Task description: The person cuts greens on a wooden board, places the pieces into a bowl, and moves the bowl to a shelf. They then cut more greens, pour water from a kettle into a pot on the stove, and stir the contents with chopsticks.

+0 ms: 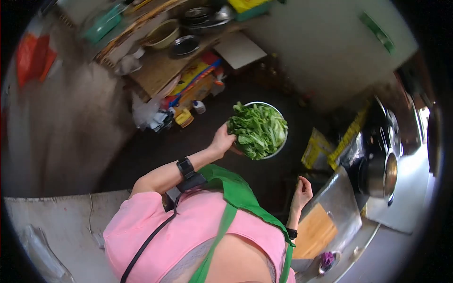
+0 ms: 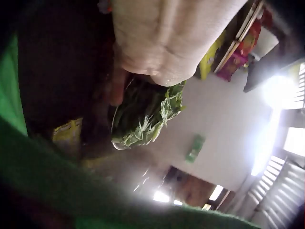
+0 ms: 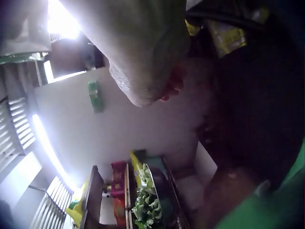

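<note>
Hands: left (image 1: 222, 141) round bowl (image 1: 283, 144) of greens (image 1: 258, 131), right (image 1: 303, 190) half-open

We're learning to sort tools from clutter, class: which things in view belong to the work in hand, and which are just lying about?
In the work:
leafy greens
bowl holding them
left hand, holding the bowl
wooden board, possibly

Apparently lying about:
yellow packet
small white bottle
metal pot
</note>
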The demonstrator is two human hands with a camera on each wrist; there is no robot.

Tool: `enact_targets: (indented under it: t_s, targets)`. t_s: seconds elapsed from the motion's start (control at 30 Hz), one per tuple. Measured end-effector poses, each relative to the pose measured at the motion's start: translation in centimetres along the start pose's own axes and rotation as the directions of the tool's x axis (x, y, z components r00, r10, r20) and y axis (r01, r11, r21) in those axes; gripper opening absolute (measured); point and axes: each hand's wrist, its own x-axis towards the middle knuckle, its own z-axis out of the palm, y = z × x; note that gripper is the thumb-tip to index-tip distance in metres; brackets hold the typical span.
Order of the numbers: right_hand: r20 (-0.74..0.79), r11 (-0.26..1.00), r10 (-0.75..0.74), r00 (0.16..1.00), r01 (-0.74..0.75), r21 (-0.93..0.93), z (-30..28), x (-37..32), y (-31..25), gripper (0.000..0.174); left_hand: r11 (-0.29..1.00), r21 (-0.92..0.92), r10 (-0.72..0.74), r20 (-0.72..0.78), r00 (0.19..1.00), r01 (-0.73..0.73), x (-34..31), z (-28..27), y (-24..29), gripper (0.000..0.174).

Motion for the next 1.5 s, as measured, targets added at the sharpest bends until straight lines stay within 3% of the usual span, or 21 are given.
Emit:
enact_targets:
  t_s: [0.17,0.2,0.27,0.37,0.43,0.5,0.6,0.67,0.73,0.83,0.93,1.0,1.07,1.13,1.2,1.27,1.3,1.33,1.4,1.43,1.5]
  targets:
    - [0.215,0.999,-0.053,0.975,0.054,0.005,14.7,1.6,-5.1,0.012,0.994,-0.112,-0.026,-0.272,0.962,-0.005,2.6,-16.8,3.6,0.038]
    - [0.261,0.994,-0.111,0.959,0.105,0.039,13.0,1.4,-5.3,0.012,0.995,-0.099,-0.007,-0.337,0.941,-0.028,0.0,-15.8,3.8,0.035]
    - [0.268,0.988,-0.153,0.951,0.142,0.058,17.8,1.9,-6.7,0.012,0.996,-0.082,-0.006,-0.372,0.928,-0.027,1.8,-21.1,4.1,0.036]
    - [0.414,0.984,-0.147,0.898,0.177,-0.034,23.8,1.3,-9.9,0.010,0.999,-0.047,0.006,-0.390,0.921,-0.027,3.6,-28.7,5.5,0.045]
    - [0.476,0.975,-0.158,0.865,0.213,-0.064,27.1,0.9,-10.9,0.010,0.993,-0.062,0.061,-0.450,0.891,-0.100,5.2,-32.8,5.8,0.044]
    - [0.534,0.969,-0.132,0.835,0.222,-0.107,28.6,1.1,-11.1,0.010,0.984,-0.120,0.053,-0.500,0.864,-0.129,7.4,-34.9,5.3,0.042]
    - [0.621,0.951,-0.142,0.771,0.279,-0.129,31.1,1.2,-10.6,0.015,0.993,-0.113,-0.025,-0.490,0.871,-0.035,9.7,-38.6,5.6,0.041]
    - [0.666,0.939,-0.082,0.741,0.282,-0.197,31.9,1.6,-10.2,0.015,0.982,-0.149,0.022,-0.512,0.859,-0.114,11.4,-40.3,4.7,0.039]
    - [0.706,0.923,-0.114,0.699,0.337,-0.185,32.5,2.4,-10.5,0.015,0.981,-0.155,0.017,-0.525,0.851,-0.115,12.9,-40.4,4.4,0.038]
    - [0.780,0.890,-0.109,0.617,0.409,-0.200,33.5,4.0,-11.9,0.015,0.929,-0.329,-0.078,-0.626,0.776,-0.172,15.1,-40.7,3.9,0.043]
    - [0.825,0.879,-0.112,0.554,0.442,-0.177,35.4,6.0,-11.7,0.015,0.915,-0.379,-0.131,-0.607,0.784,-0.141,15.9,-40.6,4.4,0.044]
    - [0.856,0.845,-0.201,0.476,0.527,-0.094,36.5,7.5,-11.5,0.017,0.906,-0.399,-0.146,-0.604,0.784,-0.139,15.4,-40.0,5.5,0.044]
    - [0.906,0.819,-0.162,0.390,0.565,-0.097,37.9,9.1,-12.2,0.016,0.897,-0.420,-0.164,-0.605,0.779,-0.138,15.2,-39.9,5.6,0.043]
    - [0.941,0.806,-0.188,0.281,0.591,-0.016,39.6,9.8,-12.4,0.017,0.918,-0.355,-0.065,-0.575,0.816,-0.177,14.6,-39.9,5.2,0.041]
    - [0.960,0.812,-0.195,0.202,0.582,0.042,41.8,10.0,-12.8,0.020,0.894,-0.423,-0.146,-0.591,0.793,-0.151,14.0,-40.3,4.7,0.038]
    - [0.974,0.811,-0.212,0.073,0.570,0.134,44.1,9.5,-13.4,0.021,0.837,-0.508,-0.085,-0.487,0.869,-0.203,13.8,-41.5,2.7,0.053]
    - [0.966,0.786,-0.257,-0.013,0.578,0.217,45.0,9.2,-13.7,0.022,0.850,-0.492,-0.142,-0.553,0.821,-0.185,13.2,-40.8,3.0,0.045]
    - [0.965,0.783,-0.258,-0.047,0.575,0.237,46.0,8.6,-14.3,0.022,0.845,-0.497,-0.151,-0.576,0.803,-0.198,12.3,-40.6,2.5,0.045]
    - [0.941,0.731,-0.174,-0.292,0.602,0.322,48.3,6.9,-15.6,0.024,0.835,-0.496,-0.144,-0.615,0.775,-0.238,10.0,-40.7,1.7,0.029]
    - [0.913,0.730,-0.160,-0.376,0.577,0.366,49.9,5.4,-15.2,0.023,0.757,-0.548,-0.140,-0.668,0.730,-0.356,8.3,-40.9,1.4,0.013]
    - [0.862,0.669,-0.114,-0.494,0.603,0.434,52.3,3.6,-16.7,0.021,0.685,-0.555,-0.148,-0.740,0.656,-0.472,4.4,-40.8,0.2,0.008]
